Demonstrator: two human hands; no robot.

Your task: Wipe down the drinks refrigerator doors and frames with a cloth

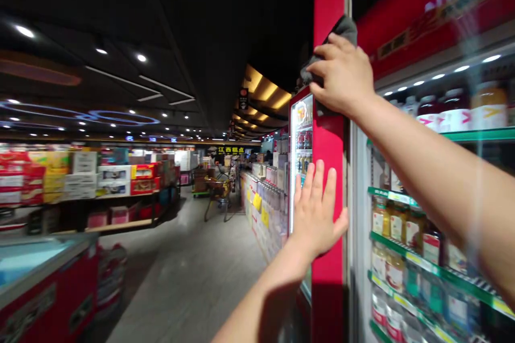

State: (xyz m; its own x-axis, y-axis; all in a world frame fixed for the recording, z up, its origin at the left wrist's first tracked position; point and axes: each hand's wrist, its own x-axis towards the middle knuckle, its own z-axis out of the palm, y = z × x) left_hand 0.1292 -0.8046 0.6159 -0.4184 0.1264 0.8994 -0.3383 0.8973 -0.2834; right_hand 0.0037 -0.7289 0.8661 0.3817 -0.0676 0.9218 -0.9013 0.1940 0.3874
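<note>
My right hand [344, 72] holds a dark grey cloth [345, 29] against the upper part of a red side panel [328, 171] of a drinks cooler. The cloth bunches out above and to the left of the fingers. Lower down, my left hand [316, 211] lies with spread fingers at the same panel's left edge, nothing in it. To the right, glass-fronted shelves [430, 257] hold several rows of bottles.
Another lit cooler [301, 144] stands just beyond the panel. At the lower left is a red-sided chest freezer [48, 295]. Boxed goods [115, 179] fill shelves on the left. A shopping cart [219, 190] stands farther down the grey aisle [189, 268].
</note>
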